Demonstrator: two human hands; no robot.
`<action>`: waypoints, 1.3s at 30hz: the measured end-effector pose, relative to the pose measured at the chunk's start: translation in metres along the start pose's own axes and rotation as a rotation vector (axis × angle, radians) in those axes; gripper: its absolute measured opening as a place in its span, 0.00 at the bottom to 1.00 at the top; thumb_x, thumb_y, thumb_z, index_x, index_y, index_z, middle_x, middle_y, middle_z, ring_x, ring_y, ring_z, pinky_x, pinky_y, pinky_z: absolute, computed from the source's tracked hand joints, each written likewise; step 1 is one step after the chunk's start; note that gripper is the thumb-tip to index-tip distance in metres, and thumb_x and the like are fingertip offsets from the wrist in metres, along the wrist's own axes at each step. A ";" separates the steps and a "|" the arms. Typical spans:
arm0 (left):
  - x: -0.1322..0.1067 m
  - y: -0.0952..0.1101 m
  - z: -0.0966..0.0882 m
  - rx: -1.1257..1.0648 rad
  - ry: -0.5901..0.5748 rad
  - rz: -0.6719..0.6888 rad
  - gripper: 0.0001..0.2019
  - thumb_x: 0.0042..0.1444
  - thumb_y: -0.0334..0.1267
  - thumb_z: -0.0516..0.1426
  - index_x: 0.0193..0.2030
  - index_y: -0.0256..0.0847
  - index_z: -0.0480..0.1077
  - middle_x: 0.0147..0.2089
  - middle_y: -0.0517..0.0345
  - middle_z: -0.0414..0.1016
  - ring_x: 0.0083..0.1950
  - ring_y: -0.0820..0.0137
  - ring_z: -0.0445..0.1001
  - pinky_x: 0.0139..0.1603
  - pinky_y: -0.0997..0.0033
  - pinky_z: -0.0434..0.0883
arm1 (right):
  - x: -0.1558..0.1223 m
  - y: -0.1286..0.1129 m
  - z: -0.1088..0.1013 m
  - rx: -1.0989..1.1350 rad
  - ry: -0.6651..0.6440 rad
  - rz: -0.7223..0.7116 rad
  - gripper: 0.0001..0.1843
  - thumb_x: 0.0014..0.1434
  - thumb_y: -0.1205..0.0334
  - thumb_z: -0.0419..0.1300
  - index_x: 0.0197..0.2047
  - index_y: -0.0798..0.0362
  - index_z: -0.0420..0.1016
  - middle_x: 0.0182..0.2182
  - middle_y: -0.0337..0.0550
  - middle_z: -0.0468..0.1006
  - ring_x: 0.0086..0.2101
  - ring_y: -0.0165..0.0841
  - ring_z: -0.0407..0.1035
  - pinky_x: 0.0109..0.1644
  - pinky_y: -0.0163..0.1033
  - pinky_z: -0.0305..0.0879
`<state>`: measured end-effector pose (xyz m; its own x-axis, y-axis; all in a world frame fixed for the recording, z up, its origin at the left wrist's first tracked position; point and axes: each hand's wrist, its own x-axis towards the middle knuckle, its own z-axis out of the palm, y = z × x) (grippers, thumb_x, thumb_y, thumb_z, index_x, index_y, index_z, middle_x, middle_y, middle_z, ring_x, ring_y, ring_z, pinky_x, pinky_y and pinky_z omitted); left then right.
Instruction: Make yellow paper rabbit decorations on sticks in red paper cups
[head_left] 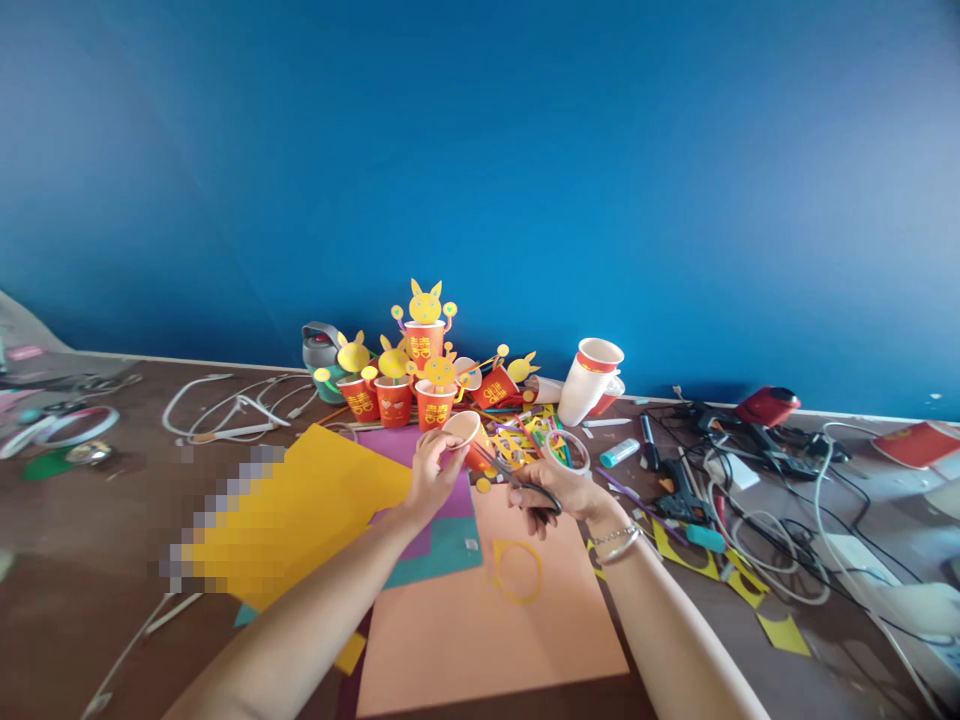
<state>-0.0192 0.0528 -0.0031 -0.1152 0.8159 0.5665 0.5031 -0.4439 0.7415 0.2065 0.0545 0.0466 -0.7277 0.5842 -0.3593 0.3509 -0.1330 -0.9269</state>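
Observation:
My left hand grips a red paper cup by its rim, with the white mouth tilted toward me. In my right hand is a pair of scissors with dark handles, its blades reaching to the cup's side. Whether the blades touch or pierce the cup I cannot tell. Below my hands lies a sheet of peach paper with a cut-out yellow paper ring on it. Just behind the cup stand several red cups with yellow paper animal figures.
Yellow card sheets lie at left. A tall stack of white cups leans near the blue wall, by a tape roll. At right are a glue gun, cables and yellow scraps. White cords lie at back left.

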 end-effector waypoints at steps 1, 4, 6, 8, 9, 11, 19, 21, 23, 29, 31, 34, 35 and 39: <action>0.000 0.000 0.000 -0.001 0.002 0.002 0.10 0.57 0.44 0.56 0.28 0.43 0.69 0.32 0.57 0.74 0.38 0.65 0.72 0.45 0.63 0.67 | 0.000 0.001 0.000 0.001 -0.005 -0.002 0.20 0.55 0.45 0.61 0.34 0.56 0.67 0.19 0.37 0.77 0.17 0.25 0.69 0.16 0.25 0.55; 0.001 -0.001 0.000 -0.006 0.010 0.007 0.10 0.57 0.44 0.56 0.28 0.43 0.69 0.32 0.57 0.74 0.38 0.65 0.72 0.44 0.63 0.67 | 0.002 0.003 0.000 0.010 -0.020 -0.018 0.22 0.56 0.43 0.59 0.34 0.56 0.68 0.19 0.39 0.77 0.17 0.26 0.70 0.16 0.26 0.55; 0.001 -0.001 0.000 -0.007 0.011 0.010 0.10 0.57 0.44 0.56 0.28 0.43 0.69 0.32 0.57 0.74 0.38 0.65 0.72 0.44 0.64 0.68 | 0.002 0.002 0.000 0.023 -0.020 -0.031 0.24 0.56 0.41 0.59 0.34 0.57 0.69 0.18 0.39 0.76 0.17 0.26 0.70 0.15 0.26 0.55; 0.001 -0.002 0.000 -0.004 0.008 0.012 0.10 0.56 0.44 0.57 0.28 0.42 0.69 0.31 0.57 0.74 0.38 0.65 0.73 0.44 0.64 0.67 | 0.003 0.001 0.001 0.037 -0.013 -0.037 0.25 0.55 0.40 0.59 0.34 0.57 0.69 0.18 0.39 0.76 0.17 0.27 0.70 0.15 0.26 0.54; 0.001 -0.002 0.000 -0.003 0.007 0.012 0.10 0.56 0.43 0.57 0.28 0.42 0.69 0.31 0.57 0.74 0.38 0.65 0.73 0.43 0.64 0.68 | 0.003 0.001 0.001 0.042 -0.010 -0.039 0.25 0.55 0.40 0.59 0.34 0.57 0.69 0.18 0.40 0.76 0.17 0.27 0.70 0.15 0.26 0.54; 0.001 -0.002 0.001 -0.002 0.006 0.009 0.10 0.56 0.43 0.57 0.27 0.42 0.69 0.31 0.57 0.74 0.37 0.65 0.72 0.43 0.64 0.68 | 0.003 0.001 0.001 0.042 -0.006 -0.043 0.25 0.55 0.40 0.59 0.34 0.58 0.69 0.18 0.40 0.76 0.17 0.26 0.70 0.15 0.25 0.54; 0.002 -0.001 0.000 0.026 0.017 0.047 0.10 0.57 0.41 0.56 0.27 0.42 0.68 0.30 0.58 0.74 0.36 0.66 0.72 0.43 0.65 0.67 | 0.006 0.000 0.008 0.217 0.035 -0.060 0.27 0.52 0.38 0.60 0.30 0.58 0.72 0.14 0.37 0.71 0.13 0.24 0.62 0.13 0.28 0.50; 0.002 -0.002 0.000 0.046 0.022 0.055 0.09 0.57 0.42 0.56 0.28 0.42 0.69 0.31 0.57 0.74 0.37 0.66 0.72 0.44 0.65 0.67 | 0.006 -0.002 0.009 0.328 0.041 -0.058 0.27 0.50 0.37 0.60 0.29 0.58 0.72 0.12 0.35 0.69 0.12 0.24 0.59 0.13 0.29 0.48; 0.002 -0.004 -0.001 0.068 0.020 0.050 0.10 0.57 0.43 0.56 0.28 0.42 0.69 0.31 0.57 0.74 0.37 0.66 0.72 0.44 0.65 0.68 | 0.006 -0.004 0.010 0.359 0.063 -0.047 0.27 0.49 0.39 0.61 0.28 0.58 0.72 0.11 0.35 0.68 0.12 0.23 0.58 0.13 0.29 0.48; 0.003 -0.003 0.001 0.098 0.037 0.057 0.11 0.57 0.43 0.55 0.27 0.42 0.68 0.29 0.57 0.74 0.35 0.66 0.73 0.44 0.64 0.68 | 0.004 -0.013 0.014 0.094 0.179 0.019 0.22 0.49 0.43 0.63 0.28 0.58 0.71 0.10 0.34 0.69 0.10 0.23 0.56 0.13 0.28 0.47; 0.002 -0.003 0.002 0.097 0.047 0.061 0.11 0.57 0.42 0.55 0.27 0.41 0.68 0.29 0.57 0.74 0.35 0.67 0.73 0.43 0.65 0.68 | 0.004 -0.016 0.017 0.045 0.200 0.035 0.21 0.49 0.45 0.65 0.27 0.57 0.70 0.10 0.34 0.69 0.10 0.23 0.57 0.13 0.28 0.49; 0.002 -0.006 0.003 0.097 0.063 0.046 0.10 0.57 0.42 0.55 0.27 0.41 0.69 0.29 0.58 0.75 0.35 0.66 0.73 0.41 0.65 0.68 | 0.005 -0.017 0.022 0.142 0.165 0.004 0.23 0.50 0.43 0.63 0.28 0.58 0.70 0.11 0.35 0.69 0.11 0.23 0.58 0.14 0.28 0.47; 0.002 -0.008 0.003 0.095 0.070 0.036 0.10 0.56 0.43 0.55 0.28 0.41 0.70 0.29 0.57 0.75 0.35 0.66 0.73 0.40 0.65 0.68 | 0.005 -0.016 0.023 0.203 0.146 -0.016 0.24 0.51 0.42 0.62 0.28 0.58 0.71 0.12 0.35 0.69 0.12 0.23 0.59 0.14 0.28 0.46; 0.001 -0.012 0.004 0.080 0.095 -0.022 0.11 0.55 0.44 0.56 0.28 0.40 0.70 0.30 0.57 0.76 0.34 0.65 0.73 0.39 0.65 0.68 | 0.007 -0.010 0.021 0.278 0.102 -0.035 0.24 0.51 0.41 0.61 0.31 0.58 0.73 0.13 0.34 0.68 0.13 0.21 0.57 0.14 0.28 0.45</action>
<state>-0.0214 0.0603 -0.0130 -0.2051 0.7848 0.5849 0.5657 -0.3926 0.7251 0.1861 0.0431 0.0514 -0.6685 0.6679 -0.3271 0.1420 -0.3172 -0.9377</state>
